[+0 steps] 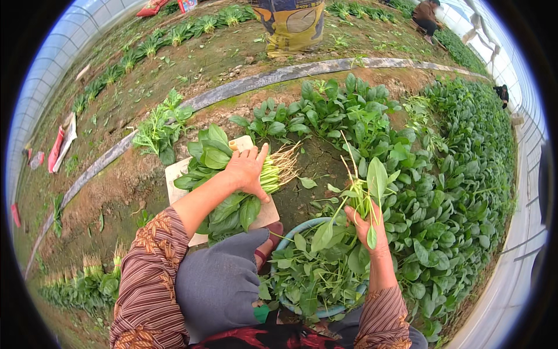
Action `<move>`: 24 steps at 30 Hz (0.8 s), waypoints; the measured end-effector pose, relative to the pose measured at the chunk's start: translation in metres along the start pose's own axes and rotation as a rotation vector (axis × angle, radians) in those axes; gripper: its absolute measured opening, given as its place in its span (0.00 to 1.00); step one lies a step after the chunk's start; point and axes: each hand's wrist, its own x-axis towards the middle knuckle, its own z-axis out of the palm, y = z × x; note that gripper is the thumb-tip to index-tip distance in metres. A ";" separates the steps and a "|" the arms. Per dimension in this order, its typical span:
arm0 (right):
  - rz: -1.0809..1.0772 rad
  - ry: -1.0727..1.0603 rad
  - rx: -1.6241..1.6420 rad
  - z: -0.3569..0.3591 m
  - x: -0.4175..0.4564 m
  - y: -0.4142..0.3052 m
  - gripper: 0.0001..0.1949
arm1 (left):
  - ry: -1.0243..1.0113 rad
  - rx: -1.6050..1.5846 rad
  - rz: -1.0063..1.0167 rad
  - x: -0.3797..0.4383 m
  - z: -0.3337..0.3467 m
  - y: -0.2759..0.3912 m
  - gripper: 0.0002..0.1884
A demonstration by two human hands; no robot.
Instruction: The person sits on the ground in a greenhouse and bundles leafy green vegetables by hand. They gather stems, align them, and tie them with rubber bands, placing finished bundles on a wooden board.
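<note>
My left hand (246, 171) lies palm down across a bunch of spinach (222, 209), its fingers and thumb spread over the stems. The bunch rests on a pale board (267, 214), leaves toward the left and tan roots (285, 165) toward the right. My right hand (368, 224) grips a small handful of spinach plants (359, 196) by the stems, with thin roots pointing up and away. Below that hand stands a blue round tub (291, 233), heaped with loose leaves and stems (316, 275).
Spinach (453, 187) grows densely on the right. A grey strip (279, 78) curves across the soil ahead. Beyond it stands a yellow printed sack (294, 30). Tied bunches (87, 279) line the lower left; pulled weeds (161, 126) lie nearer. Another person (426, 17) sits far off.
</note>
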 end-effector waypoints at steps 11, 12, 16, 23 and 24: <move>-0.096 0.029 0.226 0.019 -0.062 -0.008 0.29 | 0.339 0.030 0.477 -0.033 -0.041 0.026 0.47; -0.096 -0.005 0.317 0.019 -0.067 -0.020 0.28 | 0.316 -0.088 0.597 -0.042 -0.047 0.039 0.36; -0.136 0.032 0.524 0.025 -0.086 -0.047 0.28 | -0.180 -0.574 0.700 -0.083 -0.064 0.104 0.48; -0.355 0.076 1.055 0.041 -0.100 -0.053 0.31 | -0.117 -0.914 0.808 -0.123 -0.033 0.179 0.77; -0.367 0.044 1.128 0.041 -0.103 -0.055 0.29 | -0.041 -0.924 0.815 -0.127 -0.026 0.184 0.77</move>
